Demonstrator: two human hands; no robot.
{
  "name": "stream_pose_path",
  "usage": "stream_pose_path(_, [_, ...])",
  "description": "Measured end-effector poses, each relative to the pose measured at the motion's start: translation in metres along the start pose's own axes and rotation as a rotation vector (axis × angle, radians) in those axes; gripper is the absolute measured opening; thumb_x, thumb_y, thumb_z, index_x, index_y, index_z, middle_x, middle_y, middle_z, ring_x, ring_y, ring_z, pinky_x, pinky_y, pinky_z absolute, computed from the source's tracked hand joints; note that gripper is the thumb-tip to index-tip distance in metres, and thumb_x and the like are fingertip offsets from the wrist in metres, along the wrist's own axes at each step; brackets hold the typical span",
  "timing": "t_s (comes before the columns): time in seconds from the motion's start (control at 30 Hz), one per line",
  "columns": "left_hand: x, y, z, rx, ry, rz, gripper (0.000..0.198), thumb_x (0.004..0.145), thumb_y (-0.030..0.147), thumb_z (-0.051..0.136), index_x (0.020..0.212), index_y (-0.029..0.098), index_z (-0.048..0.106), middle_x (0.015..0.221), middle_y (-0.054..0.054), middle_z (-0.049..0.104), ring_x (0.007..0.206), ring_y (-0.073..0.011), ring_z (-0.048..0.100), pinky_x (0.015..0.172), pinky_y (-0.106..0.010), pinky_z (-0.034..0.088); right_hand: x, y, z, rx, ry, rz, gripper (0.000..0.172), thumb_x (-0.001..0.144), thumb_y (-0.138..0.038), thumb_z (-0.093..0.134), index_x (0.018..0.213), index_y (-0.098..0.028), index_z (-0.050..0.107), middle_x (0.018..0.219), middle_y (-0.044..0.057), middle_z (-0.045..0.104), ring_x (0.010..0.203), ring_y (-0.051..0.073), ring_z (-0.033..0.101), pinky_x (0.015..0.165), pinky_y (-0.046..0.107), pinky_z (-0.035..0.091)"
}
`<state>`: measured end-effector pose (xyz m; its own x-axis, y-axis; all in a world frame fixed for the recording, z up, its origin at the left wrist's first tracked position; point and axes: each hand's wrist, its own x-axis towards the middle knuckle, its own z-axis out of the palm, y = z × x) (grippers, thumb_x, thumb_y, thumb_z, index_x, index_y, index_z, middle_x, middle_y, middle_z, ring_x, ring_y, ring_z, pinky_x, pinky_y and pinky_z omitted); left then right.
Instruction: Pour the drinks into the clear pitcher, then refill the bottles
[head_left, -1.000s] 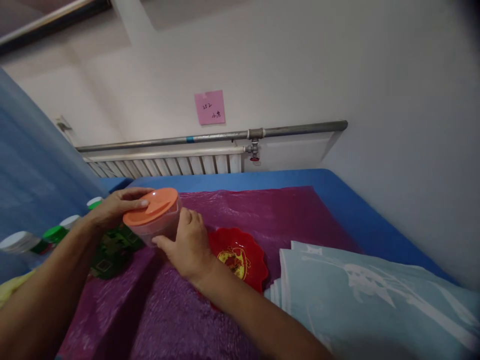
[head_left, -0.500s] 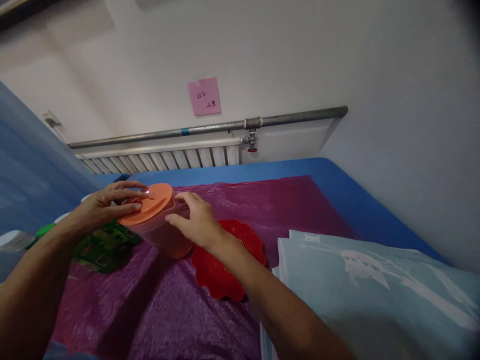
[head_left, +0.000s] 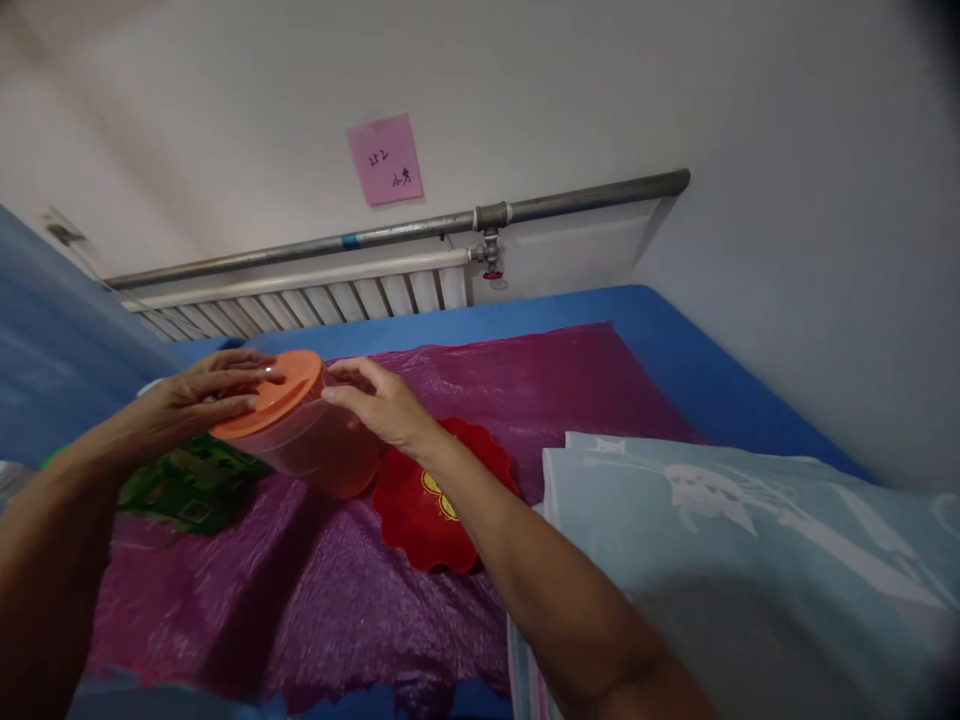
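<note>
Since the earlier frame, your right hand (head_left: 386, 405) has come up the translucent orange jug (head_left: 315, 460) to near its rim; you curl those fingers, but I cannot tell whether they grip. Your left hand (head_left: 199, 395) lies unclenched across the orange lid (head_left: 285, 390). You have the jug seemingly resting on the purple sheet (head_left: 360, 590), between the green packet (head_left: 180, 490) and red dish (head_left: 412, 535). Pressing off-centre could tip it, and your low right forearm could nudge the dish

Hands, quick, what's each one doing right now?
Left hand: open, resting on the orange lid.
Right hand: partly curled at the container, near its top; whether it grips can't be told.
</note>
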<state>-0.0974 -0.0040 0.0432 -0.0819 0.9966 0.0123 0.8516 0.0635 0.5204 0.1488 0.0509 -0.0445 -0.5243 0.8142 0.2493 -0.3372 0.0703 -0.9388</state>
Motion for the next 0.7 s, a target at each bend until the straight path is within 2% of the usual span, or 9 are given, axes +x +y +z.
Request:
stream_pose_path(0.1, [0.0006, 0.0013, 0.001, 0.008, 0.002, -0.013, 0.069, 0.051, 0.086, 0.071, 0.104, 0.044, 0.073, 0.142, 0.008, 0.053, 0.142, -0.0227, 0.041, 0.124, -0.041, 0.028, 0.0004, -0.0025, 0.0009, 0.025, 0.015, 0.008, 0.014, 0.082, -0.023, 0.072, 0.095, -0.022, 0.066, 0.101, -0.001, 0.071, 0.095, 0.013, 0.065, 0.07, 0.022, 0.056])
stream_pose_path(0.3, [-0.0049, 0.0064, 0.0056, 0.014, 0.049, -0.007, 0.076, 0.05, 0.088, 0.069, 0.107, 0.038, 0.073, 0.14, 0.005, 0.056, 0.138, -0.0237, 0.045, 0.124, -0.043, 0.029, -0.0005, -0.0076, 0.0011, 0.067, 0.012, 0.05, 0.011, 0.079, -0.023, 0.073, 0.082, -0.022, 0.062, 0.084, -0.005, 0.063, 0.083, 0.012, 0.06, 0.068, 0.022, 0.054])
stream_pose_path(0.47, [-0.0055, 0.0064, 0.0073, 0.036, 0.055, -0.002, 0.077, 0.052, 0.089, 0.067, 0.109, 0.037, 0.071, 0.139, 0.007, 0.057, 0.139, -0.0208, 0.044, 0.125, -0.041, 0.027, -0.001, -0.0085, 0.0026, 0.036, 0.019, 0.033, 0.009, 0.078, -0.024, 0.07, 0.078, -0.023, 0.06, 0.081, -0.006, 0.06, 0.082, 0.012, 0.058, 0.072, 0.023, 0.053])
stream_pose_path(0.7, [-0.0091, 0.0061, -0.0001, 0.111, 0.069, 0.015, 0.077, 0.051, 0.089, 0.067, 0.109, 0.039, 0.072, 0.134, 0.002, 0.059, 0.134, -0.0266, 0.047, 0.124, -0.048, 0.031, 0.002, -0.0063, 0.0046, 0.022, 0.049, 0.042, 0.009, 0.075, -0.026, 0.068, 0.075, -0.023, 0.06, 0.079, -0.005, 0.059, 0.08, 0.013, 0.057, 0.068, 0.024, 0.052])
